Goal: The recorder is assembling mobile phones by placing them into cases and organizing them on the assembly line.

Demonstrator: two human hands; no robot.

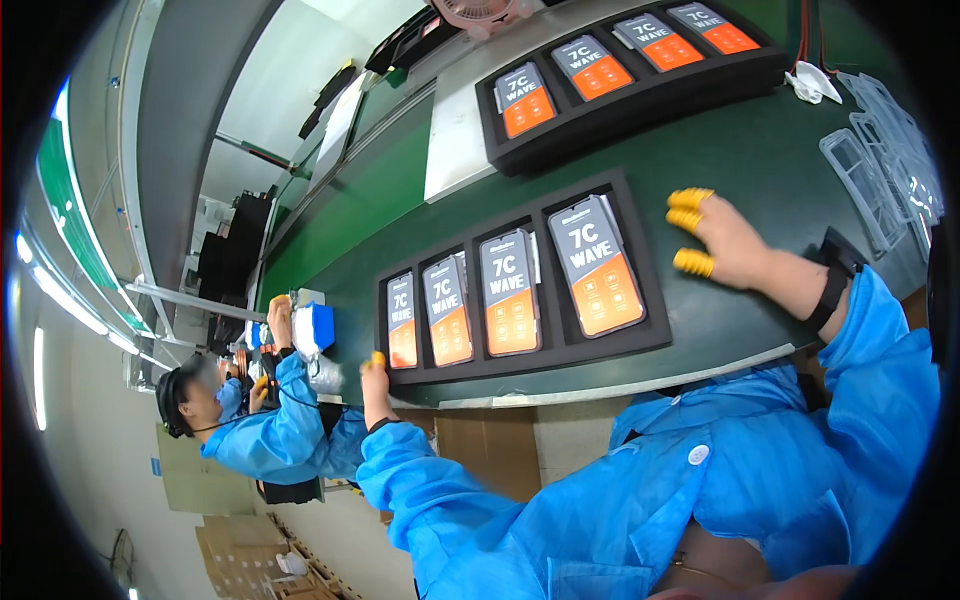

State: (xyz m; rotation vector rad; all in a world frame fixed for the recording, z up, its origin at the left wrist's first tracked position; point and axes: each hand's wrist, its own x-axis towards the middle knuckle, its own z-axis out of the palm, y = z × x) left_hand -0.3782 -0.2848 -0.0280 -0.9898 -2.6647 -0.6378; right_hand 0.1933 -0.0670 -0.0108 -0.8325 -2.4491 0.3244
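Observation:
A black tray (520,365) lies near the bench's front edge, its compartments holding several phones or phone-shaped packs (597,265) with grey and orange faces. My left hand (375,388) is at the tray's near left corner, its yellow-capped fingertips close together against the edge; the far side of its grip is hidden. Off the tray's right end, my right hand (725,240) is held over the green bench with its fingers spread. Yellow finger cots cover those fingertips, and nothing is in that hand.
Behind stands a second black tray (640,105) with similar packs. Clear plastic trays (870,180) and a crumpled white tissue (812,83) lie at the far right. A pink fan (480,10) is at the back. Leftward, a co-worker (270,425) in blue sits by a blue box (317,327).

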